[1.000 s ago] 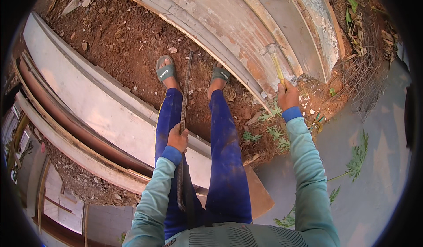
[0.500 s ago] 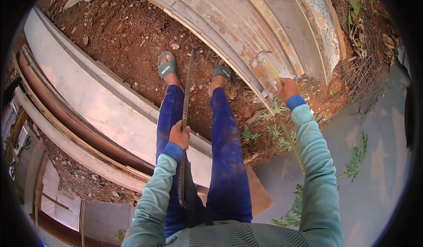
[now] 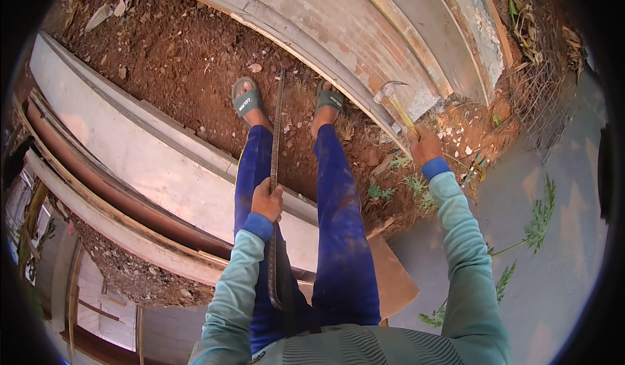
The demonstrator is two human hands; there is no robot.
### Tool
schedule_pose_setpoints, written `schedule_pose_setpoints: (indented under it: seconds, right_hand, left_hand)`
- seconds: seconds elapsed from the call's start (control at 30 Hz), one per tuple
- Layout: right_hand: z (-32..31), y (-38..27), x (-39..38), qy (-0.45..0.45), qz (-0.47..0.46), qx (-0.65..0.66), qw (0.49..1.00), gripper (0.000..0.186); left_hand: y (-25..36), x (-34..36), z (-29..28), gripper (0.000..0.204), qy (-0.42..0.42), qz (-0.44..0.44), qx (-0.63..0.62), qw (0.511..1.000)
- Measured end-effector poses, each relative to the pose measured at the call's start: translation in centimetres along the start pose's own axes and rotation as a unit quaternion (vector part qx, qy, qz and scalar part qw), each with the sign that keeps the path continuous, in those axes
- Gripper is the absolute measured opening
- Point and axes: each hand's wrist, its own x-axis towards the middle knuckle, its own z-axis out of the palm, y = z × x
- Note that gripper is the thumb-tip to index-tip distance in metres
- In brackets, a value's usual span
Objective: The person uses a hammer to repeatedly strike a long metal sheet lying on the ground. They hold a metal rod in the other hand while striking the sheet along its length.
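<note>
My left hand (image 3: 266, 199) is closed around a long ribbed steel bar (image 3: 278, 124), a piece of rebar with a bent lower end. The bar stands up between my legs, its far tip over the soil between my feet. Off to the right, my right hand (image 3: 425, 145) grips the end of a claw hammer's yellow handle. The hammer (image 3: 402, 111) points away and to the left, its metal head over the end of a long weathered panel (image 3: 312, 20). Whether the head touches the panel, I cannot tell.
Pale long boards (image 3: 143, 130) lie on the left beside brown beams (image 3: 124, 192). Reddish soil (image 3: 176, 59) with stones runs between the panels under my sandals. Right of the hammer are broken chips, a small green-handled tool (image 3: 480, 160), wire mesh (image 3: 543, 114) and leafy plants (image 3: 537, 218).
My right hand and the hammer have come slightly nearer to me, and the hammer's head sits a little lower in view. My left hand keeps its hold on the rebar, nearly unmoved.
</note>
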Motion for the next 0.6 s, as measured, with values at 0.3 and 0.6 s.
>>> schedule_pose_setpoints:
  seconds: [0.3, 0.6]
  right_hand:
    - [11.2, 2.6, -12.7, -0.072, 0.053, 0.271, 0.958, 0.032]
    - [17.5, 2.8, -7.5, -0.081, 0.069, 0.286, 0.952, 0.037]
  left_hand:
    - [1.7, -0.4, -1.4, 0.008, 0.002, -0.036, 0.039, 0.999]
    - [2.9, -0.7, -4.9, 0.010, -0.026, -0.075, 0.064, 0.995]
